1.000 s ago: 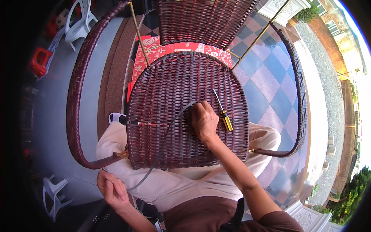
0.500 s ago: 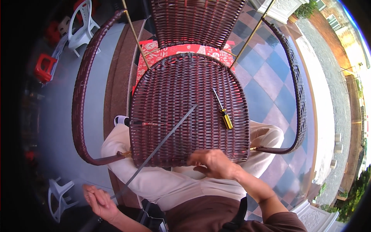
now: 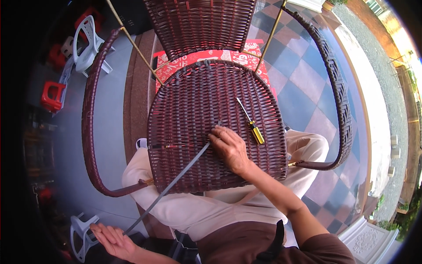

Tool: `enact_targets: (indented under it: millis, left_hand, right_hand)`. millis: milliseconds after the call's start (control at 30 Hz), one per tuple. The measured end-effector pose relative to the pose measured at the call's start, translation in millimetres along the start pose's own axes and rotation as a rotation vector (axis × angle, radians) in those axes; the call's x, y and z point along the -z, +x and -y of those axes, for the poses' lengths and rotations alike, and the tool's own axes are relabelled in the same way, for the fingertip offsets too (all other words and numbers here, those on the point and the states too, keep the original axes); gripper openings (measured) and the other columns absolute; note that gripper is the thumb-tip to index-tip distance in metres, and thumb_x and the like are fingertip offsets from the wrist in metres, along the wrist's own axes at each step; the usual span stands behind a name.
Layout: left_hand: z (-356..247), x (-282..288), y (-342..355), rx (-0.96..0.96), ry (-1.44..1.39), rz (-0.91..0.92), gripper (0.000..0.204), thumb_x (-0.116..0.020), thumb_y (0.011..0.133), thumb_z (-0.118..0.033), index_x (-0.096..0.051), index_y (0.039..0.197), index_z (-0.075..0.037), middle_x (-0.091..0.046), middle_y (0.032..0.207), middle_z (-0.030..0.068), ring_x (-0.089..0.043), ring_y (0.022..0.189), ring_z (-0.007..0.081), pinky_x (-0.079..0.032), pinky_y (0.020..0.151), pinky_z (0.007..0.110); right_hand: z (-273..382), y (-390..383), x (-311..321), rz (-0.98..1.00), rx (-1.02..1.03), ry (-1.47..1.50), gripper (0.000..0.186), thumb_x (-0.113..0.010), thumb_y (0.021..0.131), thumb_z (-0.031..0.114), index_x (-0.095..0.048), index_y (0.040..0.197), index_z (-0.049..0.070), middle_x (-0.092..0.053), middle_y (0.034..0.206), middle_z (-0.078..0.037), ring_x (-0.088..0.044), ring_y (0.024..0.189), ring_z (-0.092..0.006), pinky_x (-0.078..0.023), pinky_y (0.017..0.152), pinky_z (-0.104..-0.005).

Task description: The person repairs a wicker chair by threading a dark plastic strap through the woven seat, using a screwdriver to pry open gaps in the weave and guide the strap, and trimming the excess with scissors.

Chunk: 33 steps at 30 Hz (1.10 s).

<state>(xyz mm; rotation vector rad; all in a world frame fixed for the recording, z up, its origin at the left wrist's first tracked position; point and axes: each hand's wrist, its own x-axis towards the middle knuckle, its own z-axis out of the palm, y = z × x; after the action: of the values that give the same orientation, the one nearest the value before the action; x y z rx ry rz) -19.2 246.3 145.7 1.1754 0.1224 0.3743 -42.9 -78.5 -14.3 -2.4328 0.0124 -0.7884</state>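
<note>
Strip [image 3: 176, 178], grey and straight, slants from the chair's seat [image 3: 189, 110] across the left thigh [image 3: 176, 211] to the half-curled left hand [image 3: 115, 243]; whether that hand grips cannot be told. Right hand [image 3: 231, 148] pinches the strip over the seat, near a screwdriver [image 3: 255, 130].

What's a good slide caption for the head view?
Left hand and right hand at a grey strip over a woven chair seat where a screwdriver lies.
</note>
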Motion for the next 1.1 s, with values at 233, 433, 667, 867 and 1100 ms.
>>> enact_targets:
  millis: [233, 433, 667, 867, 1100]
  left_hand:
    - [39.7, -61.2, 9.9, 0.253, 0.031, 0.367, 0.015, -0.047, 0.089, -0.011, -0.049, 0.099, -0.001, -0.045, 0.072, 0.0006, -0.023, 0.036, 0.0031, -0.019, 0.030, 0.014]
    - [158.9, -201.5, -19.3, 0.768, 0.083, 0.697, 0.009, -0.058, 0.084, -0.011, -0.058, 0.085, -0.003, -0.055, 0.062, 0.0018, -0.042, 0.038, 0.0039, -0.026, 0.031, 0.016]
    - [243.0, -193.6, -64.7, 0.791, 0.266, 0.586, 0.015, -0.060, 0.083, -0.015, -0.059, 0.078, -0.001, -0.060, 0.065, 0.0073, -0.053, 0.044, 0.0095, -0.040, 0.037, 0.018]
    - [238.3, -195.0, -78.7, 0.754, 0.379, 0.505, 0.021, -0.056, 0.084, -0.018, -0.055, 0.074, 0.001, -0.058, 0.058, 0.0101, -0.053, 0.039, 0.0135, -0.041, 0.036, 0.021]
    - [242.9, -195.3, -79.8, 0.755, 0.395, 0.498, 0.020, -0.053, 0.083, -0.015, -0.052, 0.074, 0.003, -0.058, 0.057, 0.0124, -0.053, 0.036, 0.0152, -0.041, 0.032, 0.022]
  right_hand:
    - [40.9, -49.0, 3.3, 0.115, 0.033, 0.114, 0.029, -0.055, 0.071, 0.007, -0.060, 0.099, -0.001, -0.059, 0.097, -0.013, -0.058, 0.097, -0.0255, -0.045, 0.089, -0.0389]
    - [66.0, -85.7, 12.0, 0.147, 0.081, 0.133, 0.025, -0.057, 0.069, 0.008, -0.061, 0.093, 0.000, -0.061, 0.096, -0.012, -0.059, 0.096, -0.0240, -0.046, 0.087, -0.0381]
    - [81.6, -96.3, 16.9, 0.182, 0.059, 0.242, 0.019, -0.059, 0.068, 0.008, -0.060, 0.084, -0.001, -0.057, 0.097, -0.013, -0.056, 0.098, -0.0268, -0.044, 0.088, -0.0405]
    - [77.4, -90.0, 37.8, 0.207, 0.026, 0.224, 0.022, -0.063, 0.065, 0.010, -0.060, 0.084, 0.000, -0.054, 0.091, -0.011, -0.055, 0.090, -0.0248, -0.043, 0.088, -0.0399]
    - [10.7, -31.0, 80.5, -0.085, -0.295, -0.185, 0.033, -0.063, 0.068, -0.001, -0.059, 0.101, 0.003, -0.052, 0.085, -0.013, -0.053, 0.075, -0.0268, -0.043, 0.064, -0.0340]
